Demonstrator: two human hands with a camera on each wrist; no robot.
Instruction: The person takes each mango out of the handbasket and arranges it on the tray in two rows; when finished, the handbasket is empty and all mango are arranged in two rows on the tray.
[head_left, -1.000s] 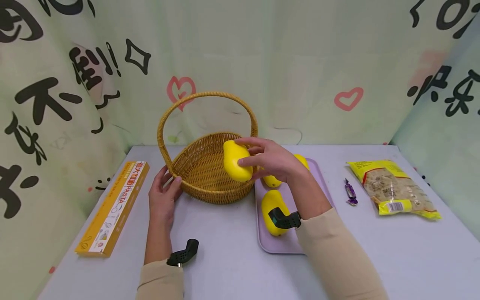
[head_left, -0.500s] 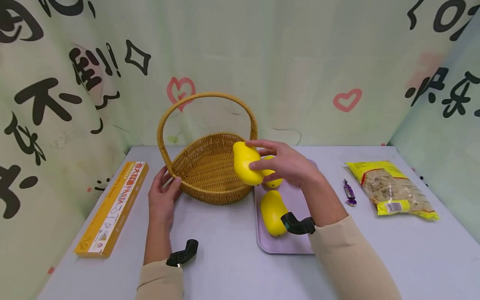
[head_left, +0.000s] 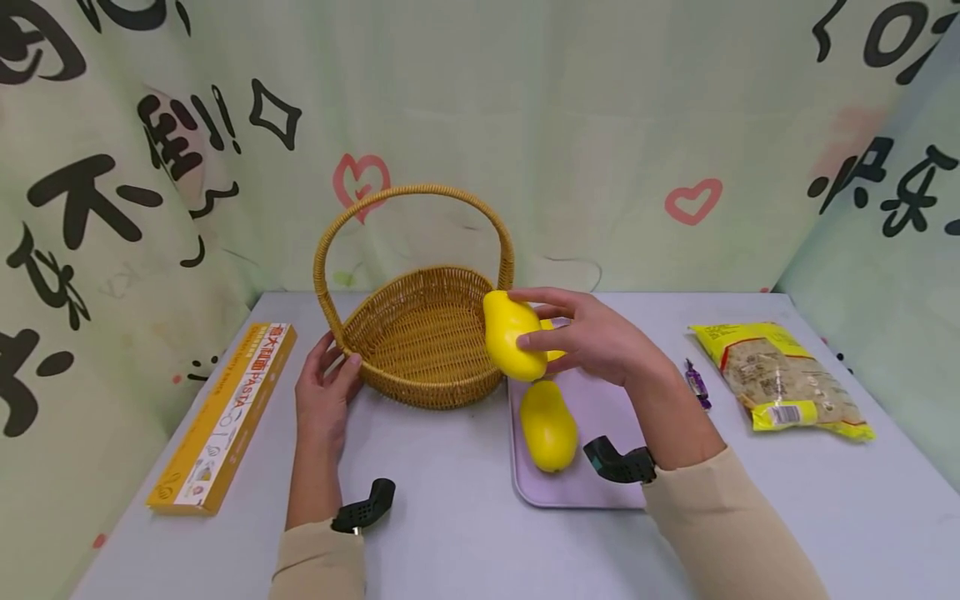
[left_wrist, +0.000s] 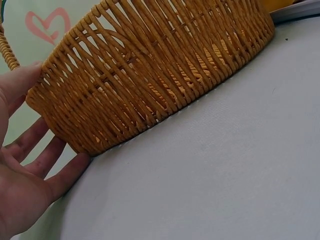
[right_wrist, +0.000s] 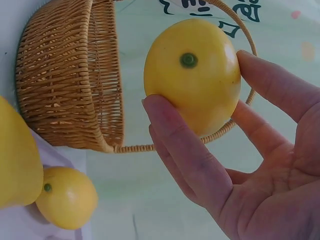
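Note:
My right hand (head_left: 603, 337) holds a yellow mango (head_left: 513, 336) between thumb and fingers, raised just right of the wicker basket (head_left: 427, 393). In the right wrist view this mango (right_wrist: 192, 85) turns its green-dotted end to the camera. At the basket's left end rests my left hand (head_left: 324, 404). The left wrist view shows its thumb (left_wrist: 22, 82) at the rim and the other fingers lower on the woven wall. Another mango (head_left: 550, 427) lies on the lilac tray (head_left: 600, 492). A further mango (right_wrist: 67, 197) is mostly hidden behind the right hand in the head view.
A yellow pasta box (head_left: 225, 421) lies at the left. On the right are a purple-wrapped candy (head_left: 697, 385), partly hidden by the forearm, and a yellow-trimmed bag (head_left: 783, 379) of brownish food. The basket's tall handle (head_left: 420, 190) arches upward. A printed curtain (head_left: 570, 150) stands behind.
My right hand has moved right and slightly toward me with the mango, from over the basket's right rim to beside it above the tray. The left hand and basket stay put.

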